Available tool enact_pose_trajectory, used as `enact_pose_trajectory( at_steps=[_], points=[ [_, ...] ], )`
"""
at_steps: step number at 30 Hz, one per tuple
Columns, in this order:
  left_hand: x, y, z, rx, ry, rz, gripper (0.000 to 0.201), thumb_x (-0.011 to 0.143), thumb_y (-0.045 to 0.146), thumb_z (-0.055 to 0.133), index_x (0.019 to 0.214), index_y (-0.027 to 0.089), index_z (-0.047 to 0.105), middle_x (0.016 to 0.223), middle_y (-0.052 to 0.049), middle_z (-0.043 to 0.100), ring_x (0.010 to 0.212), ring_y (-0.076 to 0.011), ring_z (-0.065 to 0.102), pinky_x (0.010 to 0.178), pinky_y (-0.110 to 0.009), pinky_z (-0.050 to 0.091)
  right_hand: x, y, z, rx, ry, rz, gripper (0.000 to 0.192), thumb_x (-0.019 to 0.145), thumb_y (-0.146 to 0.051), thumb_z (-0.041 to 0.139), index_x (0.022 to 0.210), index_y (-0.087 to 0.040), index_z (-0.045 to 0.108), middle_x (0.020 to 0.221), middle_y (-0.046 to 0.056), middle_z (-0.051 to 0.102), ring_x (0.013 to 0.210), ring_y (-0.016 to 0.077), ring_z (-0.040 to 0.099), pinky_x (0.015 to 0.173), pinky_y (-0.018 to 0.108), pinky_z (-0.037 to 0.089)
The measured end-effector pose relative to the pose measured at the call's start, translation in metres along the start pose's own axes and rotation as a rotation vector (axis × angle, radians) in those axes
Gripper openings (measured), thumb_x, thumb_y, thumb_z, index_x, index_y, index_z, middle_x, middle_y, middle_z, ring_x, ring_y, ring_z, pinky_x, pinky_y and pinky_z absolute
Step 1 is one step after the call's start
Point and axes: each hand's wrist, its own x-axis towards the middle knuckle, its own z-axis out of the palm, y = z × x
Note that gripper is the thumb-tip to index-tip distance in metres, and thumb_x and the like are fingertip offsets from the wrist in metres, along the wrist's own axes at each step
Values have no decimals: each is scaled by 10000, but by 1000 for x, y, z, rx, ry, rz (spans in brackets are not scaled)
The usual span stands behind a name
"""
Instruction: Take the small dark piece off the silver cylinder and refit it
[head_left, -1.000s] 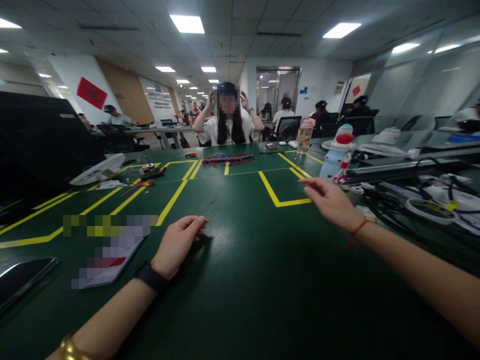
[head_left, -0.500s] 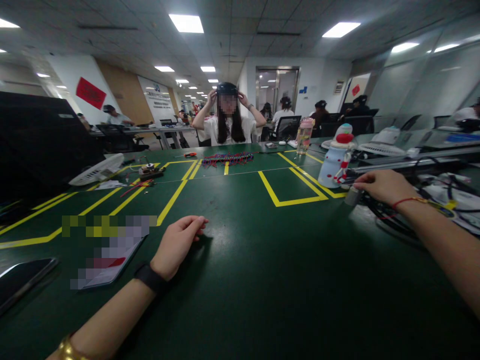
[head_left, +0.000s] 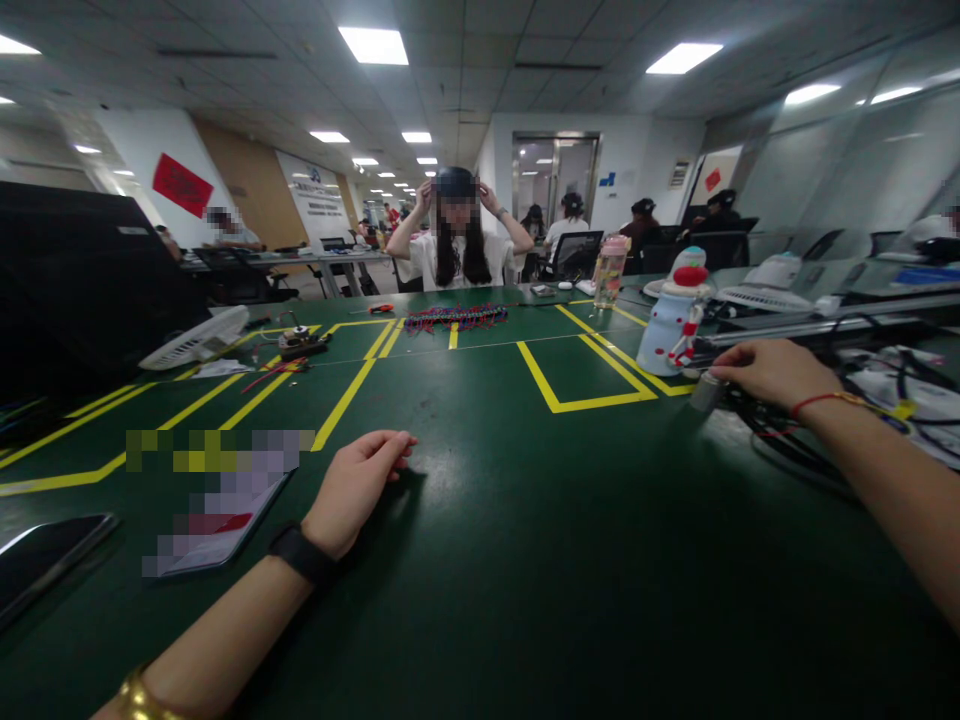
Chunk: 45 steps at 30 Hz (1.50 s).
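Note:
At the right, my right hand [head_left: 776, 370] pinches a small grey cylinder [head_left: 706, 392] between thumb and fingertips, and the cylinder stands on or just over the green table [head_left: 525, 540]. Just beyond it is a light blue bottle [head_left: 666, 325] with a red and white top. Black cables [head_left: 780, 440] lie under and beside that hand. My left hand [head_left: 358, 490], with a black band at the wrist, rests on the table with fingers curled in and thumb laid along them; nothing shows in it. Left of it lies a flat, partly blurred phone-like thing [head_left: 232, 535].
A dark phone [head_left: 52, 560] lies at the left edge. Farther back are a white fan [head_left: 195, 338], a small device with wires [head_left: 301, 342], a bundle of red and blue wires [head_left: 457, 318] and a pink-topped bottle [head_left: 610, 275]. Across the table, a person [head_left: 459, 240] holds their headgear.
Almost nothing differs. My right hand and the grey cylinder appear shifted very slightly to the right; my left hand stays where it was.

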Motion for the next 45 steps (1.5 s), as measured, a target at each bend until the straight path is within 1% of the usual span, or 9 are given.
enact_pose_trajectory(
  at_steps=[4, 10, 18, 29, 33, 35, 38, 40, 45],
  points=[
    [0, -1, 0, 0, -2, 6, 409, 733, 522, 563, 908, 169, 672, 897, -60, 659, 772, -169, 565, 624, -254, 418, -2, -3, -3, -7, -91, 63, 349, 637, -522, 579, 840, -261, 694, 830, 35, 658, 727, 190, 575, 656, 308, 418],
    [0, -1, 0, -14, 0, 1, 407, 724, 521, 575, 898, 167, 675, 880, -62, 662, 758, -168, 567, 617, -254, 418, -1, -5, -4, 8, -164, 90, 455, 612, -607, 573, 866, -250, 695, 863, 39, 655, 779, 197, 575, 686, 302, 418],
    [0, 0, 1, -9, 2, 1, 390, 721, 512, 576, 883, 173, 679, 863, -52, 661, 746, -159, 563, 610, -249, 416, -1, -5, -4, -17, -136, 148, 447, 660, -582, 535, 880, -229, 700, 858, 78, 652, 781, 224, 569, 671, 323, 406],
    [0, 0, 0, -13, -1, -1, 390, 725, 515, 578, 890, 175, 676, 867, -51, 657, 740, -154, 563, 612, -246, 417, -1, -7, -4, 56, -197, 66, 293, 705, -341, 569, 924, -214, 717, 915, 38, 669, 840, 179, 580, 751, 265, 411],
    [1, -1, 0, -17, 5, -3, 403, 707, 529, 588, 882, 178, 682, 870, -52, 666, 747, -162, 570, 611, -250, 419, -4, -11, -6, 81, -222, 54, 324, 710, -276, 560, 996, -208, 696, 927, 28, 670, 824, 158, 583, 760, 246, 412],
    [1, -2, 0, -21, 6, 2, 414, 700, 534, 593, 885, 174, 683, 875, -57, 667, 751, -165, 570, 610, -249, 418, -5, -12, -7, 78, -214, 72, 347, 706, -323, 574, 1014, -206, 685, 930, 33, 667, 828, 166, 582, 764, 257, 415],
    [1, -2, 0, -18, 6, 2, 424, 700, 537, 593, 891, 170, 683, 876, -62, 667, 748, -166, 567, 611, -250, 418, -4, -12, -7, 44, -194, 131, 398, 677, -480, 585, 921, -188, 705, 880, 74, 661, 815, 225, 577, 735, 329, 423],
    [1, -1, 0, -17, 4, 3, 422, 706, 534, 588, 895, 169, 681, 876, -63, 666, 748, -167, 567, 616, -253, 418, -3, -11, -7, 32, -193, 152, 391, 674, -493, 580, 879, -188, 712, 866, 84, 658, 800, 240, 576, 713, 347, 424],
    [1, 0, 0, -6, 9, 1, 406, 723, 521, 576, 893, 165, 676, 874, -63, 665, 755, -167, 571, 613, -252, 418, -3, -10, -6, 78, -224, 86, 288, 710, -326, 573, 947, -229, 706, 928, 15, 667, 844, 158, 584, 771, 251, 414]
  ],
)
